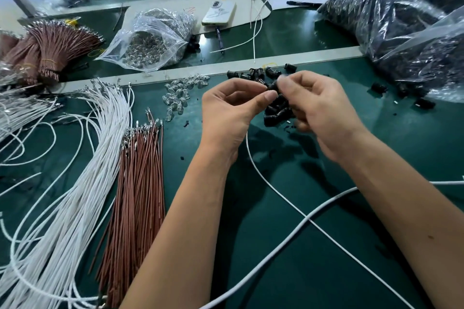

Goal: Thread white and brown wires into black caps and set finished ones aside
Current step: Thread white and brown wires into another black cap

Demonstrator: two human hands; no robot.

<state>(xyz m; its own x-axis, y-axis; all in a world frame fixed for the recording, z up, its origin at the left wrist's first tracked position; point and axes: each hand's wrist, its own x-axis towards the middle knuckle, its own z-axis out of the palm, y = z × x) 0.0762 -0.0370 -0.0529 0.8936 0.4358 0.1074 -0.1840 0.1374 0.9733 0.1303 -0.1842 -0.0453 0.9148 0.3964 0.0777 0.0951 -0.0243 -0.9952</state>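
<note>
We see a dark green work table (313,246), with two big clear plastic bags full of black parts (401,12) piled at its far right. Along the left lies a long fanned bundle of white wires with metal terminals (75,183), and just beside it on the right a straight bundle of brown wires with metal terminals (136,183). More brown wire bunches tied with yellow bands (50,52) sit far left. Behind the metal rail: an open clear bag of small glass bulbs (150,40), then a white phone (219,13) on cardboard.

Centre: our left hand (226,113) and right hand (324,113) meet above a loose heap of black plastic caps (276,110). Both pinch one black cap (272,86) between thumb and forefinger; other fingers are curled. A single thin white wire (271,180) runs from under the left hand toward the near right, crossing a thicker white cable (326,204). Whether its end is inside the cap, we cannot tell.

Loose clear bulbs (177,98) are scattered left of the hands. More black caps (261,73) sit along the rail.
</note>
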